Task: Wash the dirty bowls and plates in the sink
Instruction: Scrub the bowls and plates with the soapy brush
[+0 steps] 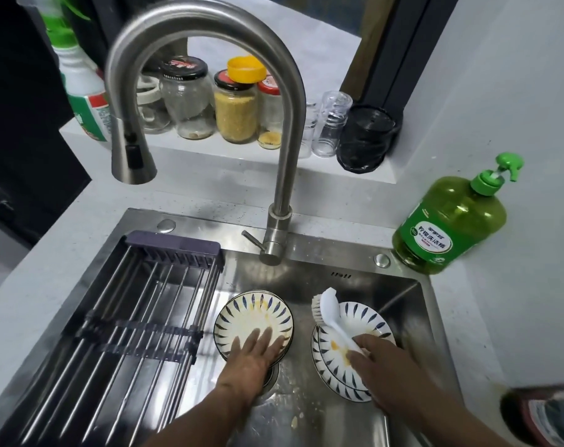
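In the sink point(306, 279), the left hand point(251, 359) lies flat, fingers straight, on the stained bowls point(251, 317). The right hand point(380, 366) grips a white brush point(329, 312) over the plates point(335, 359) beneath it.

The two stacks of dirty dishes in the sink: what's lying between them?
In the head view, only bare wet sink floor separates the left stack from the right stack, with yellowish food specks nearer the camera.

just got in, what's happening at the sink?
A person is starting on dirty dishes. The left hand rests flat on a stained bowl stack in the sink. The right hand grips a white brush over a second stained stack. No water is running from the faucet.
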